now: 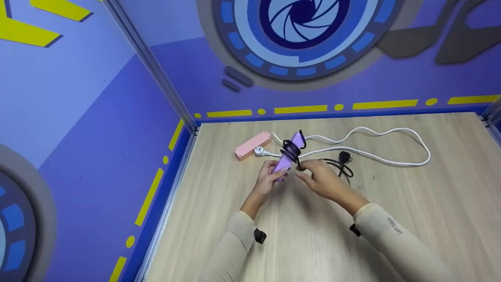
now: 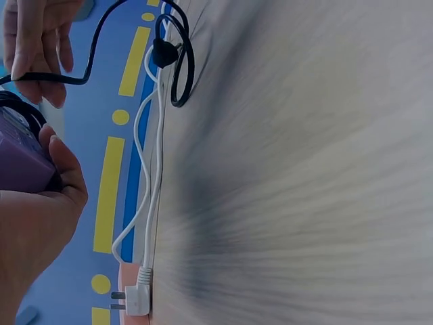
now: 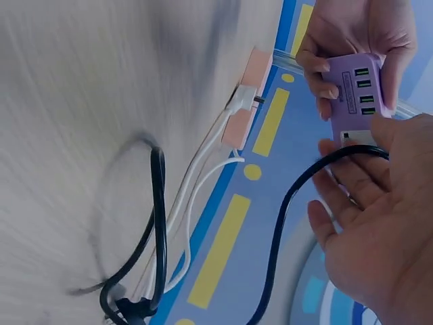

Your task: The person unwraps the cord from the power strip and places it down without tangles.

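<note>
My left hand [image 1: 267, 179] grips the lower end of a purple power strip [image 1: 282, 163], held tilted above the table. USB ports show on the strip's face [image 3: 352, 95] in the right wrist view. Several turns of black cord [image 1: 291, 150] are wound around its middle. Close by on the right, my right hand [image 1: 323, 181] pinches the loose part of this cord [image 3: 292, 189] between thumb and fingers. The cord's free end lies in a loop on the table, ending in a black plug [image 1: 345, 156].
A pink power strip [image 1: 252, 145] lies behind my left hand on the wooden table [image 1: 313, 243]. Its white plug [image 1: 259, 151] rests against it, and its white cord [image 1: 352, 148] makes a long loop to the right. Printed panels [image 1: 176, 78] wall the left and back.
</note>
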### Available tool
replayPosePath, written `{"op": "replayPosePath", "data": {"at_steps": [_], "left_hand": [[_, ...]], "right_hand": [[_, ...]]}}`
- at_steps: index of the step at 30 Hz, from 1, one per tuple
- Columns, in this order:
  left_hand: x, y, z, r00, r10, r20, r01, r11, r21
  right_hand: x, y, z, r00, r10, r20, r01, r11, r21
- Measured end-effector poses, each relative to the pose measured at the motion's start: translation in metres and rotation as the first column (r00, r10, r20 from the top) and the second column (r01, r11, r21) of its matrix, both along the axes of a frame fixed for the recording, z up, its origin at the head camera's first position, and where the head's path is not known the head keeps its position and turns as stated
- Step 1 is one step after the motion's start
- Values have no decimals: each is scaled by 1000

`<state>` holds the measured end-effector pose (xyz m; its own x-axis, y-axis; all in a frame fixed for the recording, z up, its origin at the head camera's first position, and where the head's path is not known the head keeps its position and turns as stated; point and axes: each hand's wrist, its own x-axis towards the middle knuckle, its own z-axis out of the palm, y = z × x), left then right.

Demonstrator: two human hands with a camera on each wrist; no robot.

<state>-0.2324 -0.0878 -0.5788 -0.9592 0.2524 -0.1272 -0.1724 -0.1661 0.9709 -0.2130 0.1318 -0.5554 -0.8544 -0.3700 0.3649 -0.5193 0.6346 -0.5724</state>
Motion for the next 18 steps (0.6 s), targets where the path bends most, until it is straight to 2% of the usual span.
{"op": "replayPosePath", "data": {"at_steps": [8, 14, 18], "left_hand": [[1, 0, -4, 1000, 7, 3, -7, 999, -42], [1, -3, -8, 999, -37, 8, 38, 996, -81], [2, -4, -11, 998, -57, 9, 58, 994, -94]], "right_hand": [[-1, 6, 6, 999, -47, -21, 46, 999, -25], [-6, 17, 16, 985, -149, -85, 144, 988, -54], [-10, 25, 20, 976, -206, -65, 200, 976, -86]]}}
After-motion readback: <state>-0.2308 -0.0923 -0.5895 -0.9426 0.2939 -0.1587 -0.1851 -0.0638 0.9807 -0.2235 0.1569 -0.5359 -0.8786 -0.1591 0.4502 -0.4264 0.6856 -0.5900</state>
